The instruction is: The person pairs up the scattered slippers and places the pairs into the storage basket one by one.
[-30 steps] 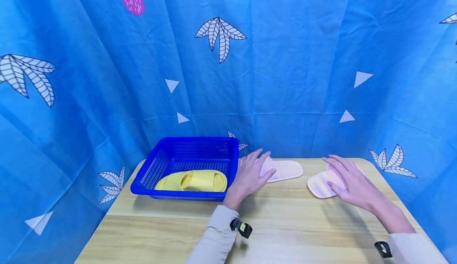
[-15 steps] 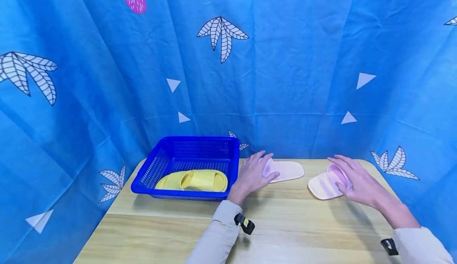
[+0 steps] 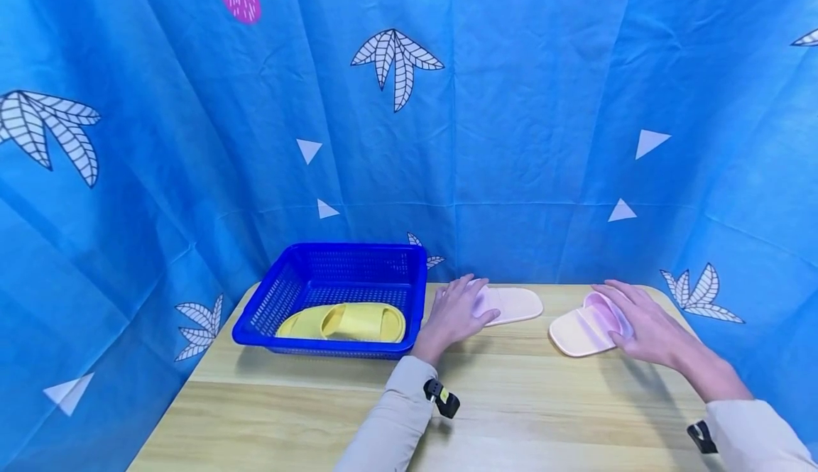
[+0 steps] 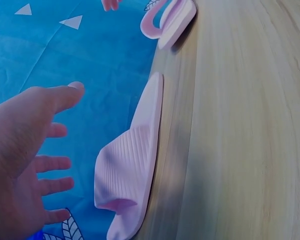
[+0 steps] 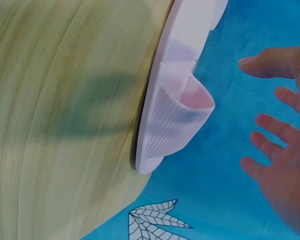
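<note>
Two pink slippers lie sole-down on the wooden table. Above the left pink slipper hovers my left hand, fingers spread and apart from it; the left wrist view shows a gap between the hand and the slipper's ribbed strap. My right hand is held over the strap end of the right pink slipper, hiding part of it. In the right wrist view that hand's fingers are loosely extended, apart from the ribbed strap. Neither hand holds anything.
A blue perforated basket stands to the left of the left hand. A yellow slipper lies inside it. Behind the wooden table hangs a blue patterned curtain, close to its back edge.
My right hand has shifted slightly right, so more of the right pink slipper's strap shows. My left hand has moved a little to the right and nearer. The slippers and basket stay put.
</note>
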Demonstrator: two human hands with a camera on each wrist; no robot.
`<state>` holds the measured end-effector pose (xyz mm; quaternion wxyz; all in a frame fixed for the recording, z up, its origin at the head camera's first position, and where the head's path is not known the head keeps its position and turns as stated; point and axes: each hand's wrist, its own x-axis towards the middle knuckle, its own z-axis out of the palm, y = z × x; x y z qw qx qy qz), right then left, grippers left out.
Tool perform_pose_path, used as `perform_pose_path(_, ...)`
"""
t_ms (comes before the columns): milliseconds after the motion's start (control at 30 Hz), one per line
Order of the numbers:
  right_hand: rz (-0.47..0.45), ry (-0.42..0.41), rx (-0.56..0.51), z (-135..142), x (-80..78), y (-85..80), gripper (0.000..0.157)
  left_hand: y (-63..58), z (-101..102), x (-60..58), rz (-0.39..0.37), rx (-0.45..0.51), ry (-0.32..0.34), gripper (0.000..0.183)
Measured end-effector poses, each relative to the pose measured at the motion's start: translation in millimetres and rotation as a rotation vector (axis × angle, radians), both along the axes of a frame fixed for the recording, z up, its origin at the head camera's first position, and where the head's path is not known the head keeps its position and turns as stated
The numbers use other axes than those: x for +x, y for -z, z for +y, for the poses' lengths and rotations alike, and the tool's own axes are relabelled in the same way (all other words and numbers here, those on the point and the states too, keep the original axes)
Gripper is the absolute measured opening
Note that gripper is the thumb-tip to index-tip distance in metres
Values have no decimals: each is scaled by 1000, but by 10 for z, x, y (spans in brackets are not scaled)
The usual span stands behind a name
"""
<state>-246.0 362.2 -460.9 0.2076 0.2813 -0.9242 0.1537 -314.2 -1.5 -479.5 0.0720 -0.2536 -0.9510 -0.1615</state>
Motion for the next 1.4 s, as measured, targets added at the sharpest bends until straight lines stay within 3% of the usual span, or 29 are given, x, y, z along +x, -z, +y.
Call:
perform_pose_path(400, -71, 19, 46, 42, -79, 35, 84, 21, 83, -37, -42, 17, -43, 71)
perform_pose_path(800, -172, 23, 106, 53, -141, 69, 82, 172, 99, -87, -88, 64, -67, 78)
perform_pose_path(1067, -290, 52, 103, 88, -175, 93, 81, 260, 117, -106, -82, 49, -105, 87)
perform_pose_path(1400, -311, 71, 112, 168, -235, 198, 86, 353, 199, -150, -85, 16, -139, 94)
